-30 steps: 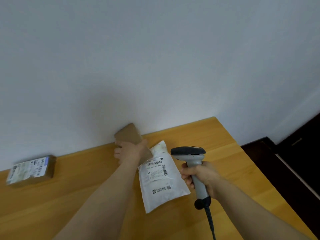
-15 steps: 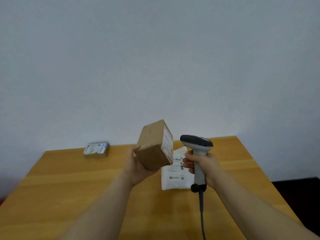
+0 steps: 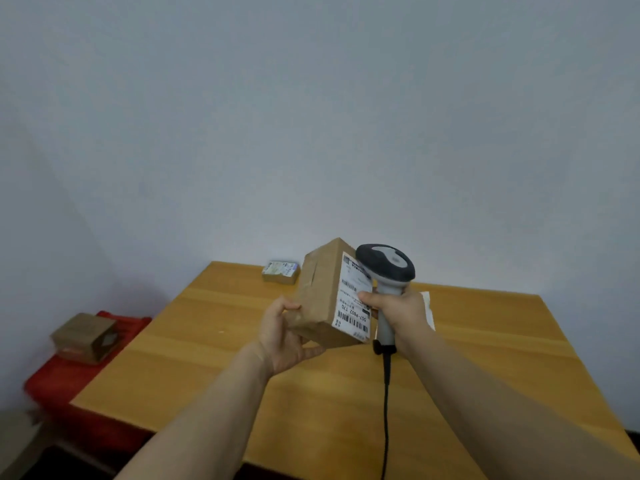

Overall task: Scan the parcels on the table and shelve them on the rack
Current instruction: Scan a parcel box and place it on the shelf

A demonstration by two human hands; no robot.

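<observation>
Box [image 3: 320, 299]: held above the table [image 3: 242, 358], over its middle, tilted, clear of the tabletop. Its white label [image 3: 351, 306] with barcodes faces the table's right side.

Left hand [image 3: 280, 336]: grasps the box from below and from its left. The thumb [image 3: 287, 304] lies against the brown left face; the fingers [image 3: 311, 351] are curled under the bottom edge. The palm cradles the lower left corner.

Right hand [image 3: 398, 308]: clenched round the grey handle of the scanner [image 3: 386, 268], above the table's middle. The forefinger [image 3: 367, 297] is bent at the front of the handle and overlaps the label in this view; contact with the label cannot be told. The dark scanner head sits just beside the box's upper right corner. The cable [image 3: 385, 410] hangs from the handle toward the table's near edge.

Mailer [image 3: 428, 308]: white, flat on the table, mostly hidden behind the right hand.

Small parcel [image 3: 281, 271]: at the table's far edge, against the wall.

Carton [image 3: 85, 336]: brown, on a red surface [image 3: 52, 382] left of the table and lower.
</observation>
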